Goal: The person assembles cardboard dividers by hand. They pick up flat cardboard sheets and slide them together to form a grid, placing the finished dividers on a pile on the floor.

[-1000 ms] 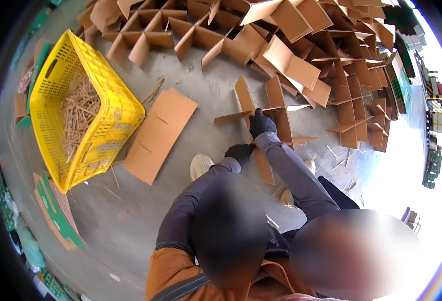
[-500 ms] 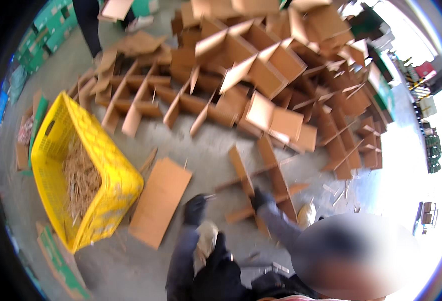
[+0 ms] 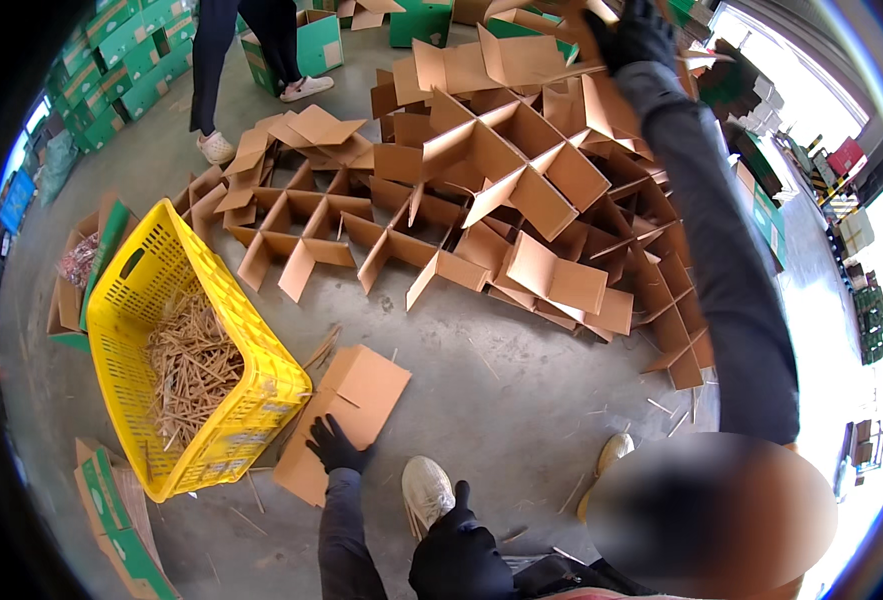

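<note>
My left hand [image 3: 336,446], in a black glove, lies with fingers spread on a flat brown cardboard sheet [image 3: 363,390] on the floor beside the yellow crate. A thin cardboard strip lies across that sheet. My right hand [image 3: 636,38], also gloved in black, reaches far out over the right back of a heap of cardboard dividers [image 3: 501,150]. Its thumb stands apart from the other fingers, with brown cardboard [image 3: 583,32] right beside it. The top of the picture cuts off part of this spot.
A yellow plastic crate [image 3: 266,345] holds many narrow cardboard strips [image 3: 196,365]. Behind the heap stand green boxes [image 3: 421,22], and another person's legs [image 3: 216,70] show at the upper left. My shoes [image 3: 428,495] are on the grey floor, among loose strips.
My right hand has swung from the floor in front of me up to the heap; the crossed divider it gripped has left that floor spot. My left hand has moved left onto the sheet.
</note>
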The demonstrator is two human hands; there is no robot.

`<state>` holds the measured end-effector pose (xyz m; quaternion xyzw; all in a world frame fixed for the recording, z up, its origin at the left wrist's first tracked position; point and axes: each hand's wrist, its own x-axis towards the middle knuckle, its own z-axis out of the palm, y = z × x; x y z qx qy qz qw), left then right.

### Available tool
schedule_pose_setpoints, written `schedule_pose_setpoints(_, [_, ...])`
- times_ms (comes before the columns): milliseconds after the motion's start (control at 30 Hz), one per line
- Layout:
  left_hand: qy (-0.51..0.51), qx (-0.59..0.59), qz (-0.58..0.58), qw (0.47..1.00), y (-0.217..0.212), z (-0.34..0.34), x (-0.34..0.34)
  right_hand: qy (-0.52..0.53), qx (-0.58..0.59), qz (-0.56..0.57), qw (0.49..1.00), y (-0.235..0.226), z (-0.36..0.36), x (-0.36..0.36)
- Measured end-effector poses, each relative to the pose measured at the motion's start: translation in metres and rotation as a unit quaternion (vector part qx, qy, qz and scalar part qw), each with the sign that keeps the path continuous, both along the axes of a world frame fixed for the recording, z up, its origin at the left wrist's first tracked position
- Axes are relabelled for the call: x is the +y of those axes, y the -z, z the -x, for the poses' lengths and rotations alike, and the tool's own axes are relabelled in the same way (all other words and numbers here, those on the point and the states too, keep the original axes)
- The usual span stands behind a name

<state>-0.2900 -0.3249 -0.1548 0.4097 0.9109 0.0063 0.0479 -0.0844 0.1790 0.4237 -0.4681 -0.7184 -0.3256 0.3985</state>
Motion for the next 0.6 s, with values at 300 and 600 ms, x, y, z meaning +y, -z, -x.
schedule_pose_setpoints(300, [0.109,-0.258,-0.275,0.92,-0.113,-0.131,0.071,-0.209,0.323,0.732,0.562,0.442,-0.021,-0.312])
schedule_pose_setpoints(600, [-0.114,-0.078,-0.002,0.99,-0.04,0.075,-0.037,-0.387,0.049,0.445,0.806,0.259,-0.073,-0.044])
